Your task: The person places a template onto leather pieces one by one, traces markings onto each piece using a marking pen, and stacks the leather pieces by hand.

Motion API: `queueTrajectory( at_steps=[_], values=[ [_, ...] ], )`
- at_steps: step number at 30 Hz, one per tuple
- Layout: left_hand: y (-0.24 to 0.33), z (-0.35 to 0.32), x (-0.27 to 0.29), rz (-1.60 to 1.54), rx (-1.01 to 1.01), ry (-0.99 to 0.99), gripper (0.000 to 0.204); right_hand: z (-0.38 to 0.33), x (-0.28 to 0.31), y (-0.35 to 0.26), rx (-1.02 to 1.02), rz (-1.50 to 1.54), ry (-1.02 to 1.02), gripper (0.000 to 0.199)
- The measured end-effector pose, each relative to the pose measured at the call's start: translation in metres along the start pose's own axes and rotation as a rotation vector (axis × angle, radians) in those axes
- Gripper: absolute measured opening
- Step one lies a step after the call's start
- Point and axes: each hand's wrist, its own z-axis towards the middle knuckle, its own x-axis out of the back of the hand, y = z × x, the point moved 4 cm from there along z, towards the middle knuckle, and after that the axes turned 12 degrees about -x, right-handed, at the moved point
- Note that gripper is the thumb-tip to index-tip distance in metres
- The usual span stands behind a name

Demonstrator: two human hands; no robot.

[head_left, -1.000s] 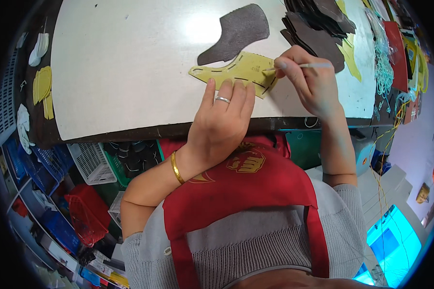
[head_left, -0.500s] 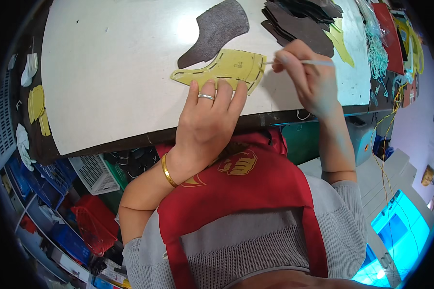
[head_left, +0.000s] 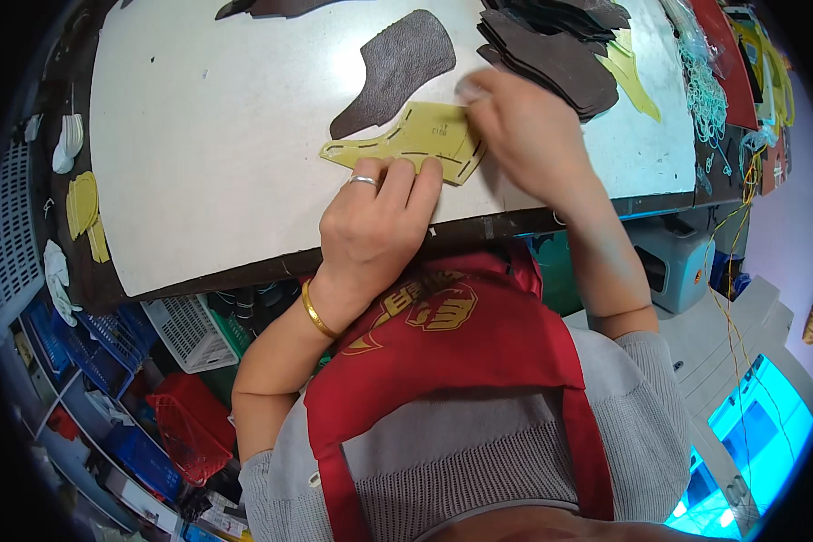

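Note:
A yellow shoe-upper pattern template (head_left: 413, 135) with black dashes along its edges lies on the white tabletop. My left hand (head_left: 378, 212), with a ring and a gold bangle, has its fingers curled on the template's near edge. At the template's right end is my right hand (head_left: 537, 144), closed, its fingertips blurred by motion. The thin pen-like stick it held half a second ago is hidden now. A dark brown leather piece (head_left: 397, 72) of similar shape lies just beyond the template. Whether anything lies under the template, I cannot tell.
Several stacked dark leather pieces (head_left: 551, 59) lie at the far right, beside another yellow template (head_left: 632, 77). Pale green cord (head_left: 706, 99) hangs by the right edge. More dark leather (head_left: 285, 7) shows at the far edge. Left and below are baskets, including a red one (head_left: 190, 429).
My right hand has moved left onto the template's right end, and its stick has gone out of sight. My left fingers have curled back toward the near edge. The view has shifted slightly.

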Motion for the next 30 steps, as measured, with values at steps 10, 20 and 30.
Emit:
queueTrajectory(
  at_steps=[10, 20, 30],
  values=[
    [-0.007, 0.045, -0.003, -0.205, -0.023, 0.175, 0.035, 0.015, 0.115, 0.096, -0.242, 0.237, 0.101, 0.028],
    [0.003, -0.018, 0.012, -0.301, -0.052, 0.01, 0.046, -0.013, 0.033, 0.031, -0.082, 0.503, -0.087, 0.021],
    [0.003, -0.035, 0.005, -0.288, 0.116, -0.03, 0.063, -0.02, -0.02, 0.004, 0.082, 0.177, -0.096, 0.018]
  ],
)
